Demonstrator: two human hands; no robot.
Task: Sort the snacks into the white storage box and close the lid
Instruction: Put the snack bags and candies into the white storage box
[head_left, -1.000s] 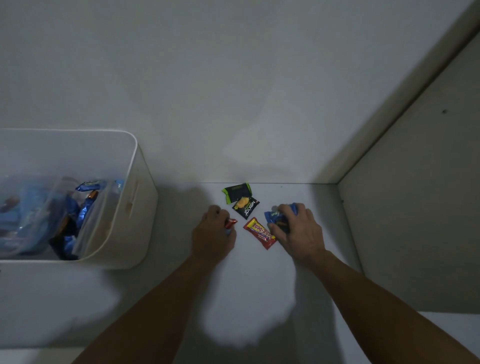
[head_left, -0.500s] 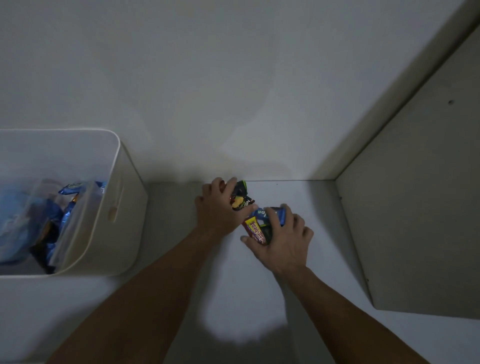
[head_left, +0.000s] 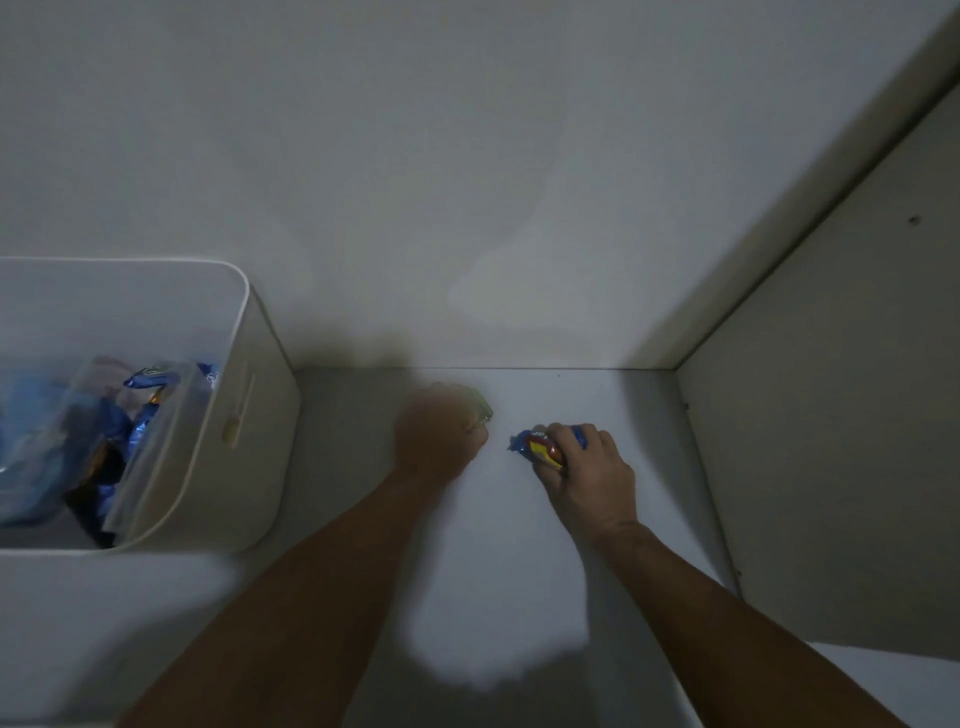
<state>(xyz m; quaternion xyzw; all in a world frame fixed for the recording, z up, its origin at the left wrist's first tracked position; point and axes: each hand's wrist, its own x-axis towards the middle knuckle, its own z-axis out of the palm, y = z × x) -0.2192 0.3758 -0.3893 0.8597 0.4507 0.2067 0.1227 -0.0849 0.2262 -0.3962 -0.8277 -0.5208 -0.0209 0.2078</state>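
Observation:
The white storage box (head_left: 260, 395) stands open at the left, with several blue snack packets (head_left: 140, 415) inside. My left hand (head_left: 441, 436), blurred by motion, is curled round small snack packets; a green edge (head_left: 485, 408) sticks out past the fingers. To its right, my right hand (head_left: 587, 467) grips a blue packet (head_left: 522, 440) and a red and yellow packet (head_left: 543, 451) just above the white shelf (head_left: 498, 571). No lid is in view.
A grey back wall (head_left: 467, 182) closes off the shelf behind my hands. A beige side panel (head_left: 831, 441) bounds it on the right. The box's right wall has a handle slot (head_left: 236, 415) facing my left hand.
Both hands have closed over the loose packets and drawn apart. The black packets that lay on the shelf are now in my left hand; the red and yellow one is in my right.

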